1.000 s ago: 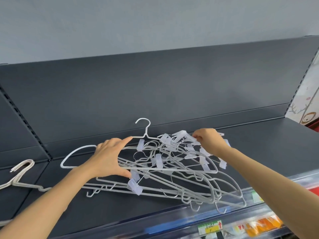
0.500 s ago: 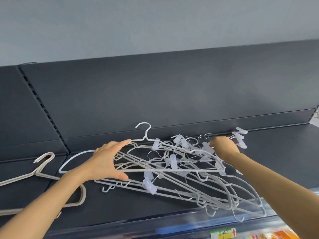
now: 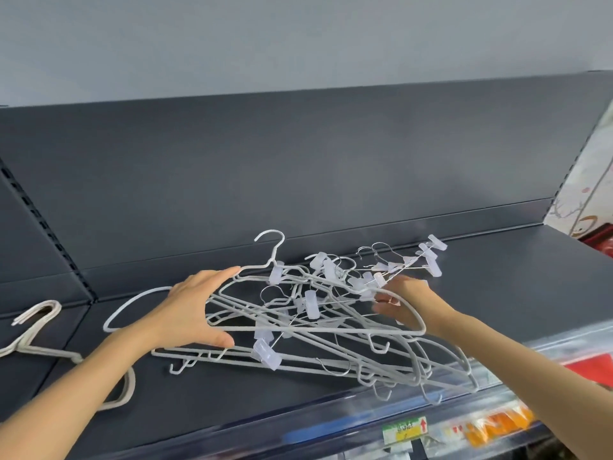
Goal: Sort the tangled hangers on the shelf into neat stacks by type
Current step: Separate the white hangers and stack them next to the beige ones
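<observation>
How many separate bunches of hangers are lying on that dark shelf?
2. A tangled white hanger pile in the middle, under the left hand and right hand; a small beige hanger stack at far left, partly hidden by the left forearm.

This is a shop, seen at a retail display unit. The dark grey metal shelf (image 3: 497, 293) has a matching dark grey sheet-metal back panel (image 3: 298, 161) rising behind it. At its left rear stands a slotted black upright (image 3: 43, 224) with a row of bracket holes. Along the shelf's front edge runs a clear plastic price strip (image 3: 315, 433) holding a green-and-white paper price label with a red arrow (image 3: 404, 429). Below that edge sit blurred orange packets (image 3: 491, 426). A heap of white wire hangers (image 3: 331, 331), some with clear clips, lies on the shelf. A white cartoon-printed carton (image 3: 583, 194) stands past its right end.
</observation>
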Demonstrator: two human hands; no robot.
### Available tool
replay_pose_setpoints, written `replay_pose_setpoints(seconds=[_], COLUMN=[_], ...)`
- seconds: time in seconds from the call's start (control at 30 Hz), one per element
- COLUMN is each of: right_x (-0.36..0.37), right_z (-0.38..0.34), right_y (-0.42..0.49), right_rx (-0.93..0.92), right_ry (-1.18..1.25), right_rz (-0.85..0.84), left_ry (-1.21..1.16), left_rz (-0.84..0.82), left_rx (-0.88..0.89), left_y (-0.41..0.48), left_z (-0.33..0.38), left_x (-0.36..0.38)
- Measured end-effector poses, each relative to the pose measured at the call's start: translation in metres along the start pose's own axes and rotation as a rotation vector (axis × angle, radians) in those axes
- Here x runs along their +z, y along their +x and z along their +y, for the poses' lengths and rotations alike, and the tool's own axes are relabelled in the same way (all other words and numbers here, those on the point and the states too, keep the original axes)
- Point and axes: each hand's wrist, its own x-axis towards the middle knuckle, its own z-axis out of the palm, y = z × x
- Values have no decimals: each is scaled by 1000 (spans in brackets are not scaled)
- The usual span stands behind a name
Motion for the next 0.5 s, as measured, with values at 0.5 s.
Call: replay_pose_setpoints(seconds=[0.5], right_x=[10], right_z=[-91], right_y=[-25], right_rx=[142], right_ry=[-235], right_rz=[-285], left_ry=[-214], left_rz=[87], left_rx=[-68], left_y=[0], left_z=[-25], left_x=[2])
